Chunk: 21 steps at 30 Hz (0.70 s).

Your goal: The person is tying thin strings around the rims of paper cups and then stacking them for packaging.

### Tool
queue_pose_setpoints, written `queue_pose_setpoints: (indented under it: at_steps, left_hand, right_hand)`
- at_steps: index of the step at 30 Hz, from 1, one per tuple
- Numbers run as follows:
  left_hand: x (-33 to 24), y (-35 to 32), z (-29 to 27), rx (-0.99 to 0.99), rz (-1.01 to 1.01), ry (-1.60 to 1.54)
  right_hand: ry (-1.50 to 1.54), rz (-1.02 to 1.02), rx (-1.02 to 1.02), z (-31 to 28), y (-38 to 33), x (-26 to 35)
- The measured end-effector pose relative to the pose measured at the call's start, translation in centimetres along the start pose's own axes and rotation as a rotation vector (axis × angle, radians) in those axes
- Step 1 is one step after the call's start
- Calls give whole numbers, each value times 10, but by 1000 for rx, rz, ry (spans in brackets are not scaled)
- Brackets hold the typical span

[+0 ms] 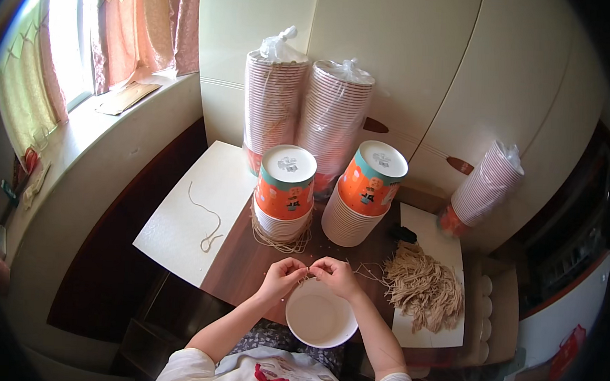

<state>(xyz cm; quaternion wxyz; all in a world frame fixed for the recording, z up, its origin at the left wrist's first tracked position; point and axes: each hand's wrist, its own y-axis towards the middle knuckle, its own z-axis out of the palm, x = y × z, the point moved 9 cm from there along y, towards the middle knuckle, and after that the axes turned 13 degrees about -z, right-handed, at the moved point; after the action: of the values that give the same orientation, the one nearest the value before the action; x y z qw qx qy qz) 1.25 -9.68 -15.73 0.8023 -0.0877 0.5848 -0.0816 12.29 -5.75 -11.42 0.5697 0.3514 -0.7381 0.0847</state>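
**Hands pinching string over a white bowl**

At the left of the frame a pale board [179, 218] is lying on the table [239, 263], and a loose string [207, 223] is curling across it, its long axis running from upper left down to lower right.

Moving right, in the lower middle, the left hand [281, 275] is reaching in from the lower edge, its fingers closing narrowly in a pinch on a thin string [307, 271]. This short stretch is running nearly level, left to right, between the two hands. Whether it is touching the bowl below cannot be told.

Just beneath the hands, a white paper bowl [320, 317] is sitting at the table's near edge, mouth pointing up.

The right hand [335, 273] is pinching the same string from the other side, fingertips almost meeting the left hand's.

Above the hands, two stacks of orange bowls [285, 193] [365, 194] are standing upside down, a ring of strings circling the foot of the left stack. Behind them, bagged stacks [302, 107] are leaning against the white cupboard.

At the right, a bundle of tan strings [424, 286] is lying on a white sheet [447, 246], its strands running from upper left to lower right.
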Motion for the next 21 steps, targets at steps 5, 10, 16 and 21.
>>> queue_pose_setpoints:
  at_steps: [5, 10, 16, 21]
  left_hand:
    - [2, 0, 0, 8, -19, -2]
    - [2, 1, -2, -4, -24, -7]
    - [-1, -1, 0, -8, 1, -52]
    - [0, 0, -1, -10, -1, -41]
  right_hand:
    - [41, -2, -18, 0, -1, -1]
    - [61, 15, -2, 0, -1, -2]
    - [-45, -74, 20, 1, -1, 7]
    - [-71, -51, 13, 0, 1, 10]
